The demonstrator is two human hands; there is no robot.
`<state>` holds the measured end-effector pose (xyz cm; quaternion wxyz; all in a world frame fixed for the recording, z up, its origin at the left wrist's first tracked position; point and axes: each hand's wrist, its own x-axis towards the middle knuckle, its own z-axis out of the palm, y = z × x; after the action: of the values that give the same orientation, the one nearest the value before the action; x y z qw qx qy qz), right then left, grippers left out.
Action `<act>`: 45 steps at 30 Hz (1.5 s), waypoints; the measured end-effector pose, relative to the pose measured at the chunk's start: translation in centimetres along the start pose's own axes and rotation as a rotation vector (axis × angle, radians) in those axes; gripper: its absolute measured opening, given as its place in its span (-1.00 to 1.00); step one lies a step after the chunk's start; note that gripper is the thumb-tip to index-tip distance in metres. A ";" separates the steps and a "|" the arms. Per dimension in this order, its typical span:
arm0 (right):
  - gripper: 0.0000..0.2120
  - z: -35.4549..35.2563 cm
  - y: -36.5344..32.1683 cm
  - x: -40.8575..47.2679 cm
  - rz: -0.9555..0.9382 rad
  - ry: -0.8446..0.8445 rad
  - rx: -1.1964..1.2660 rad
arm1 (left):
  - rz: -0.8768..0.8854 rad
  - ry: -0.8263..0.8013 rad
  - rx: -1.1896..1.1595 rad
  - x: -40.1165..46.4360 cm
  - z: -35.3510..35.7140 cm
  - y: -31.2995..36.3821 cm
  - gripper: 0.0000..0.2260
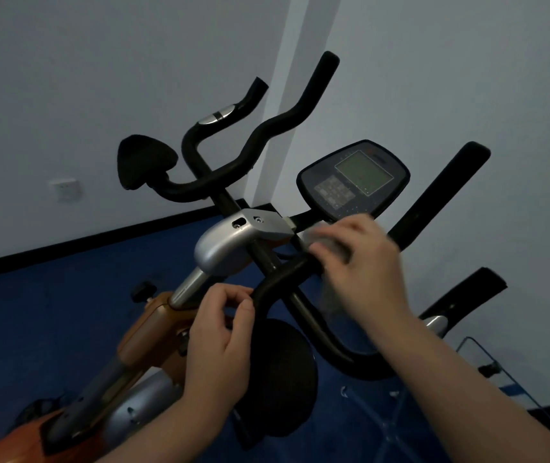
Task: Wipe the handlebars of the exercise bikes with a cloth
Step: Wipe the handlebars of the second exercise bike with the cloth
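Head view: dim room with pale grey walls [100, 61], a white wall socket [65, 189], black skirting and deep blue floor [50, 312]; an orange-framed exercise bike [146, 332] carries black padded handlebars [287, 272] branching from a silver clamp [230, 242], with a dark console screen [353, 178] behind. Left hand [220, 335] has fingers curled, thumb and forefinger pinching at the near handlebar bend. Right hand [363, 259], motion-blurred, grasps a pale grey cloth [330, 242] pressed on the handlebar just below the console.
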<state>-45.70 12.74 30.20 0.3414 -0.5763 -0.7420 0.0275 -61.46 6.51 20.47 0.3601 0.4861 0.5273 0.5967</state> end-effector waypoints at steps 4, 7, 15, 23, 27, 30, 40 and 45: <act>-0.78 2.2 -2.0 -2.3 0.063 0.020 -0.040 | 0.004 0.009 -0.019 0.0 0.1 -0.1 -0.86; -0.79 2.7 -3.2 -3.1 -0.063 -0.272 0.131 | 0.031 0.002 0.009 0.0 -0.1 -0.3 -0.83; -0.78 0.6 -0.5 -1.8 -0.002 -0.043 -0.006 | 0.027 -0.078 0.127 0.3 -0.7 0.9 -0.89; -0.70 -8.1 4.8 3.3 0.031 0.224 -0.122 | 0.170 -0.436 0.357 9.0 3.6 5.4 -0.91; -0.79 -9.2 6.2 6.4 0.053 0.273 -0.439 | 0.212 -0.572 0.403 10.9 9.2 6.0 -0.89; -0.84 -5.8 5.8 4.3 0.123 0.153 -0.450 | 0.246 -0.636 0.532 11.2 10.8 5.5 -0.79; -0.77 -13.4 5.2 8.9 0.110 0.436 -0.185 | 0.226 -0.691 0.592 11.1 10.4 4.5 -0.68; -0.73 -7.1 6.4 6.6 0.477 0.611 -0.040 | 0.185 -0.623 0.573 10.9 10.3 4.3 -0.62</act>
<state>-37.21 18.14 36.01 0.5193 -0.7209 -0.4517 -0.0815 -54.17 18.90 26.56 0.2977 0.7685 0.4919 0.2807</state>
